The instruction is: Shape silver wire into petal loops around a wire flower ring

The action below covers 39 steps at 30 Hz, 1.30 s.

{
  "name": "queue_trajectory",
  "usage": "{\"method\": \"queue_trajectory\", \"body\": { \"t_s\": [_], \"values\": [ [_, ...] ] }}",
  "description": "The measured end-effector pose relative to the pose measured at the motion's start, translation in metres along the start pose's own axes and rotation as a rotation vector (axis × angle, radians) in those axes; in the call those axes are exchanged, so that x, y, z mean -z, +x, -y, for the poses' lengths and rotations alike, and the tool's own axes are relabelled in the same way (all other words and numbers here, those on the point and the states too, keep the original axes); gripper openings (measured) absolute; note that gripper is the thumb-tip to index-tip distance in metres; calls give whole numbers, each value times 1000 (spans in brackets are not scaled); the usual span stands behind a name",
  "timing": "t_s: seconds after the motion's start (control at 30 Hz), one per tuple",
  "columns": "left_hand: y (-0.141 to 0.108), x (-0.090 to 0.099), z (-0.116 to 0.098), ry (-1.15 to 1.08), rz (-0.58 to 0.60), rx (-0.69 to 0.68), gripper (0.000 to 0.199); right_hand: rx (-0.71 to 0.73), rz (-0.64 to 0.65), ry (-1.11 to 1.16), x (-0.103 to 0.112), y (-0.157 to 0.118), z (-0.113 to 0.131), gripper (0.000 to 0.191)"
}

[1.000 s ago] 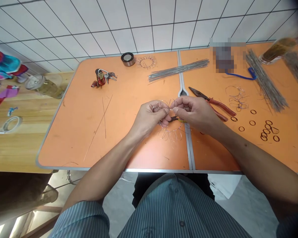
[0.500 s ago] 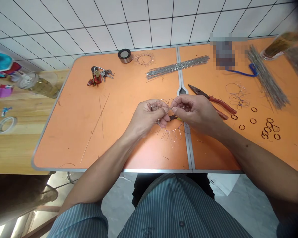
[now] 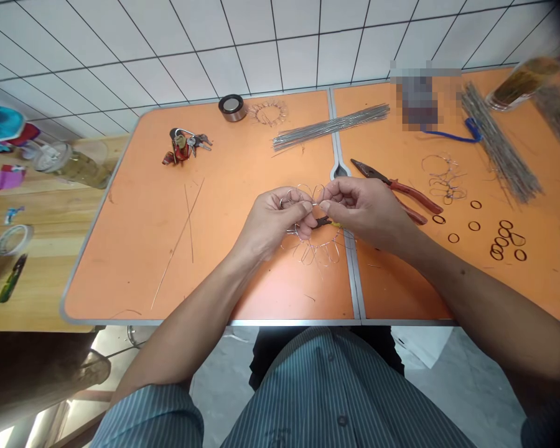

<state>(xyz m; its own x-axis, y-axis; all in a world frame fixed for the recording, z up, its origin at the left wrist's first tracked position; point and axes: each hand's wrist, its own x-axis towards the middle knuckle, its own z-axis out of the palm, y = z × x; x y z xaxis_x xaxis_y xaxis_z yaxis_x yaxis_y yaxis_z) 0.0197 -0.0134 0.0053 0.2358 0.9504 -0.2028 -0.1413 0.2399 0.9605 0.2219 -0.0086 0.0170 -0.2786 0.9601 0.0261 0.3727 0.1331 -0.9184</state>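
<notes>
My left hand pinches a thin wire bent into loops, fingers closed around it near the table's middle. Thumb and forefinger of my right hand grip the same wire, with their tips close to the left thumb. Under the hands lies a ring of looped wire on the orange table. A dark-jawed tool with some yellow on it shows between the hands, mostly hidden. Just beyond my right hand rest long-nose pliers with red handles.
Straight wires lie bundled at the back, near a roll of tape and keys. Another wire bundle, a glass of brown liquid and several dark rings are at right. Two loose wires cross at left.
Both hands keep their pinch on the wire in nearly the same place. The view has shifted slightly, and a green-and-black object now shows on the wooden surface at far left.
</notes>
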Motion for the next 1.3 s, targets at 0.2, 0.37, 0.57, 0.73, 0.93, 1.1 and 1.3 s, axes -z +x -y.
{"method": "queue_trajectory", "body": {
  "t_s": [0.2,0.37,0.57,0.73,0.93,1.1,1.3],
  "values": [
    [0,0,0,-8,-4,5,12,25,-7,-7,-1,0,-1,3],
    [-1,1,0,11,-20,1,16,34,10,-13,-2,-2,0,1],
    [-1,0,1,24,-9,-4,16,100,-58,-103,-6,-4,1,6],
    [-3,-1,6,45,15,-29,17,146,-105,-184,-10,-6,-1,7],
    [-3,-2,8,57,16,-43,16,142,-127,-256,-12,-5,-1,7],
    [-4,-3,7,51,11,-43,14,152,-125,-268,-12,-5,1,6],
    [-3,-3,7,48,14,-27,12,150,-126,-294,-14,-5,-1,6]
  ]
}}
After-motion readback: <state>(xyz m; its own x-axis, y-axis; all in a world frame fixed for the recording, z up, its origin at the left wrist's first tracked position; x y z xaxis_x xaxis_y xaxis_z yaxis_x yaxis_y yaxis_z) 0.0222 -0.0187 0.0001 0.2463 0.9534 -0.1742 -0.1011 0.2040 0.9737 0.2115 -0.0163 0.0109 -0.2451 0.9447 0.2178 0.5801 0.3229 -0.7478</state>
